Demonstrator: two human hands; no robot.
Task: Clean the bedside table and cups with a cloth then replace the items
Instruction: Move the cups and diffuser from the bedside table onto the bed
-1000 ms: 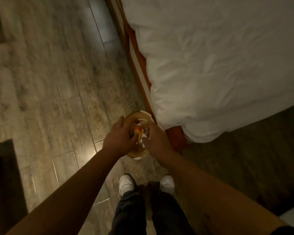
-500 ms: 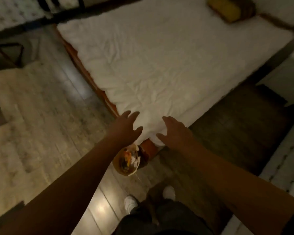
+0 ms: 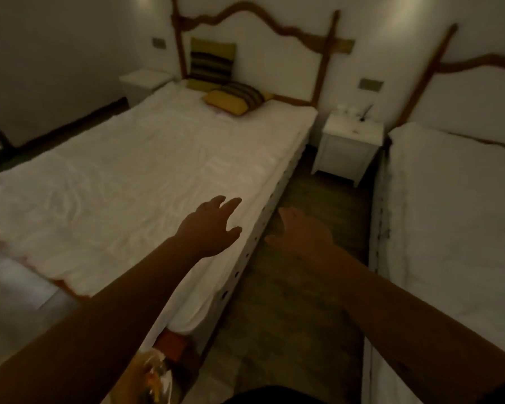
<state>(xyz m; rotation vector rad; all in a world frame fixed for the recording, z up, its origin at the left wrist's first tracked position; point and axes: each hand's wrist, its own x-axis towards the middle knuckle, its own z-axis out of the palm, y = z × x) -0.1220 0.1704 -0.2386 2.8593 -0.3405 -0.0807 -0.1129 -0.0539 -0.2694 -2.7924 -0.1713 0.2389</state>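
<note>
The white bedside table [image 3: 344, 147] stands far ahead between two beds, against the back wall. Small white cups [image 3: 347, 109] and a dark thin object [image 3: 365, 112] sit on its top at the back. My left hand [image 3: 210, 227] hovers with spread fingers over the near corner of the left bed, holding nothing. My right hand [image 3: 302, 228] is stretched out over the floor aisle, fingers relaxed and empty. No cloth is visible.
A large white bed [image 3: 134, 182] with striped and yellow pillows [image 3: 233, 97] fills the left. A second white bed [image 3: 455, 217] lines the right. A narrow wood-floor aisle [image 3: 298, 287] runs between them. A round bin with rubbish [image 3: 153, 377] sits by my feet. Another nightstand [image 3: 143, 81] stands far left.
Both hands let go of the round bin on the floor and rose, empty. My view lifted from the floor to the room, showing the beds and the bedside table.
</note>
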